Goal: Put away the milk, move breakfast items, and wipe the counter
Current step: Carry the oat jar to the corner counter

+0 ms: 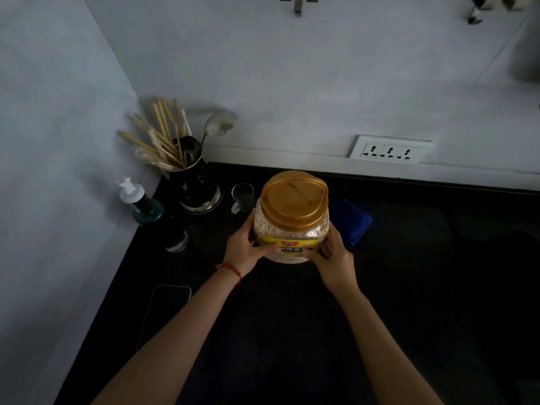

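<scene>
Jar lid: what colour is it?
Golden amber, slightly see-through, on the jar lid; only the head view shows it.

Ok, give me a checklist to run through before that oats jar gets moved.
1. Both hands on jar: left hand and right hand grip the oats jar at its sides: ok.
2. Lid seated: looks closed, seal cannot tell.
3. Glass cup close behind the jar on the left: not ok, mind it.
4. Blue cloth close beside the jar on the right: not ok.
5. Phone near the counter edge, away from the jar: ok.
</scene>
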Demonstrator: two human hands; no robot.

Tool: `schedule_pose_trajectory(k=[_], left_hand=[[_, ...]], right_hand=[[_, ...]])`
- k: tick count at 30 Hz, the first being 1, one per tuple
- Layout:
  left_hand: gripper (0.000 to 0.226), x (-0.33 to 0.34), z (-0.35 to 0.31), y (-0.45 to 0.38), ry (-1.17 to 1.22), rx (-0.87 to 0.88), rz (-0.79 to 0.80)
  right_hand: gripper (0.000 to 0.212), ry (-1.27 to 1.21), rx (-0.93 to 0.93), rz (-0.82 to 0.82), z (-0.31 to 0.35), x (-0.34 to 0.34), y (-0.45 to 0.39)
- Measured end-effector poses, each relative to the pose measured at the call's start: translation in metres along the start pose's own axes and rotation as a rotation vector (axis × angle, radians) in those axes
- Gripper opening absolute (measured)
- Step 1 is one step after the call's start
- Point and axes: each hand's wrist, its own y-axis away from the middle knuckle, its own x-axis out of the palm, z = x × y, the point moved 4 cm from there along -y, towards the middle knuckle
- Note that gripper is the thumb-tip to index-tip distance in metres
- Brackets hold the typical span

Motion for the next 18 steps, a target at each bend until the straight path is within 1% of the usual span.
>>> schedule_pose_trajectory(k=[5,11,18], left_hand=[[0.087,0.002,-0.004,-0.032,0.009,-0.024,-0.058],[0.082,0.005,-0.016,-0.064,0.008,0.001,-0.069],[0.079,0.007,-0.026,-0.083,-0.003,0.012,-0.056]], right_hand=[[0.076,0.012,-0.038,-0.006,0.005,-0.001,-0.034],[0.074,0.034,-0.027,-0.014,0.007,-0.005,-0.068],[0.073,0.048,-0.028,-0.02,0.01,-0.007,-0.086]])
